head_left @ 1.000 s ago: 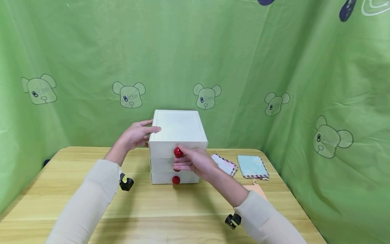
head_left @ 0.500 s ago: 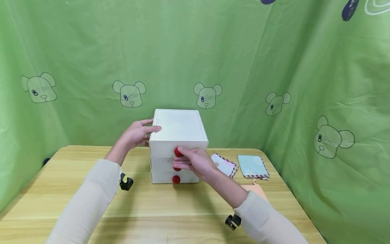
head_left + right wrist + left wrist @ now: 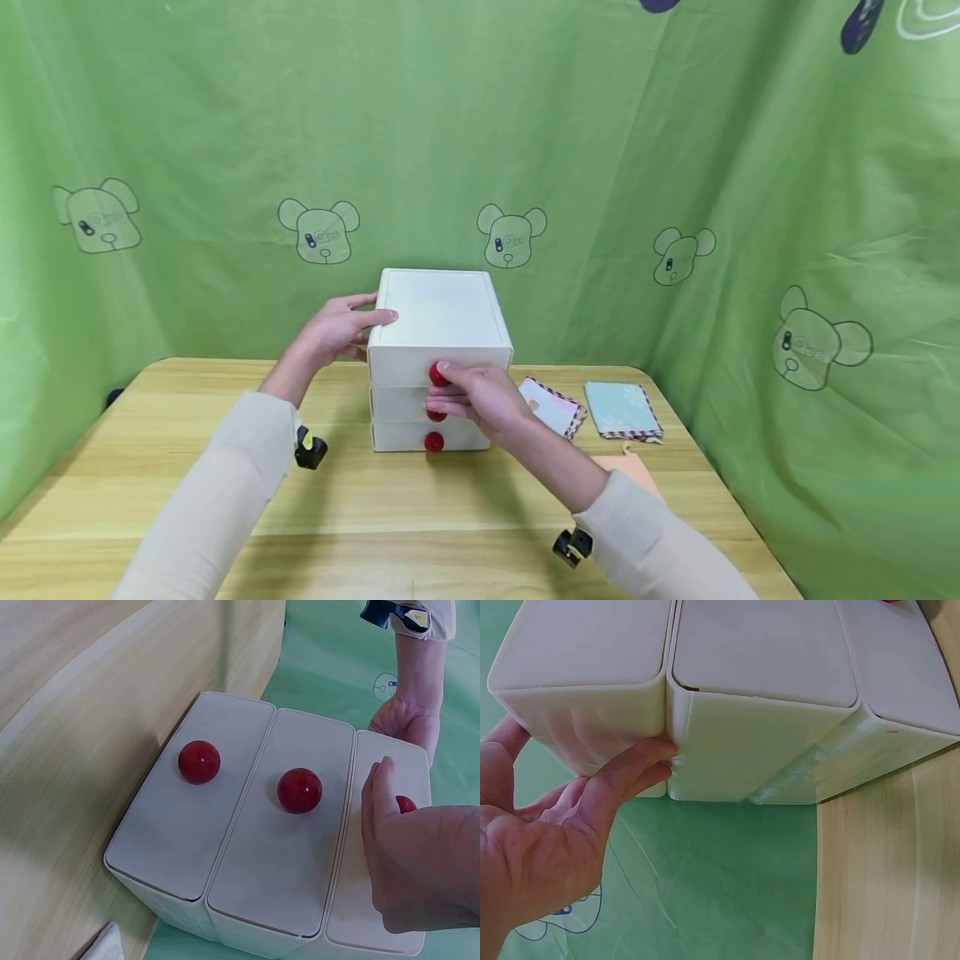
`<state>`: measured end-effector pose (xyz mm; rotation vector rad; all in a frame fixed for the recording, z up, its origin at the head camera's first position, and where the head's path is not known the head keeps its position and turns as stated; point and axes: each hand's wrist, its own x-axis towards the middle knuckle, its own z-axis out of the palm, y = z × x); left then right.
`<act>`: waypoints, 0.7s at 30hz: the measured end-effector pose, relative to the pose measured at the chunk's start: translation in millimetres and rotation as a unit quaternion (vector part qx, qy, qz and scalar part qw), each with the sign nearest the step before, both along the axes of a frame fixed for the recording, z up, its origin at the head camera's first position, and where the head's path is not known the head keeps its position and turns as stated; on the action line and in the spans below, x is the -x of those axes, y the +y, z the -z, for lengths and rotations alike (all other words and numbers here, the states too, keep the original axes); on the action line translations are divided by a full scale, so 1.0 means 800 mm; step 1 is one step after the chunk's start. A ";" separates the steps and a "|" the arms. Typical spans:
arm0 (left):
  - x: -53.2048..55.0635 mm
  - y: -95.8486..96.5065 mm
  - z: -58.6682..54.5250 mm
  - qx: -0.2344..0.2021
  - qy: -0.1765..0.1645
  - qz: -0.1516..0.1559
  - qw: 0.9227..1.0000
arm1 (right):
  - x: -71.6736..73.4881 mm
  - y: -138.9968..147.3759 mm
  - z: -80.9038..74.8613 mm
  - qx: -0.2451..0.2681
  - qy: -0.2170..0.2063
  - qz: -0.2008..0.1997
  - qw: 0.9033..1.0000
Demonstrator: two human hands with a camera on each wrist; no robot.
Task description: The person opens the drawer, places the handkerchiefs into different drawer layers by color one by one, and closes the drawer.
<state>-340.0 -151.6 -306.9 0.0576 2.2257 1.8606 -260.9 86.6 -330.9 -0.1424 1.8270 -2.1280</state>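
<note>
A white three-drawer box [image 3: 438, 310] stands on the wooden table with its drawers closed. Each front carries a round red knob. My right hand [image 3: 489, 402] pinches the top knob [image 3: 437, 374], thumb on its near side; in the right wrist view that knob [image 3: 406, 804] is mostly hidden by the hand. Below it are the middle knob [image 3: 300, 790] and the bottom knob [image 3: 199, 762]. My left hand [image 3: 339, 330] steadies the box at its upper left, thumb on the top edge. In the left wrist view the left hand's fingers [image 3: 634, 761] lie extended against the side wall.
To the right of the box lie a folded white cloth [image 3: 553, 407] and a folded light blue cloth [image 3: 621, 408], both with checked edges. A peach cloth [image 3: 630, 468] is partly hidden behind the right forearm. A green curtain [image 3: 420, 125] hangs behind the table [image 3: 375, 517].
</note>
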 end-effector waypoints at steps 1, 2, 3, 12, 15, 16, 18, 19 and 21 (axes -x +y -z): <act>0.000 0.000 0.000 0.002 0.002 0.002 1.000 | 0.000 0.000 0.000 -0.002 0.001 -0.001 1.000; 0.001 0.000 0.000 0.002 0.002 0.002 1.000 | 0.000 0.001 0.000 -0.005 0.001 -0.001 1.000; 0.001 0.000 0.000 0.002 0.003 0.002 1.000 | 0.000 0.001 0.000 -0.006 0.001 -0.001 1.000; 0.002 0.000 0.002 0.009 0.014 0.007 1.000 | -0.002 0.003 0.003 -0.012 -0.003 -0.001 1.000; 0.003 0.001 0.003 0.010 0.017 0.007 1.000 | -0.006 0.004 0.002 -0.019 0.000 -0.004 1.000; 0.003 0.001 0.003 0.010 0.018 0.008 1.000 | -0.008 0.004 0.001 -0.021 0.001 -0.004 1.000; 0.003 0.000 0.002 0.012 0.020 0.010 1.000 | -0.011 0.005 0.000 -0.024 0.003 -0.005 1.000; 0.004 0.000 0.002 0.012 0.020 0.010 1.000 | -0.013 0.005 0.000 -0.025 0.004 -0.006 1.000; 0.003 0.000 0.002 0.013 0.020 0.012 1.000 | -0.016 0.006 0.000 -0.026 0.006 -0.009 1.000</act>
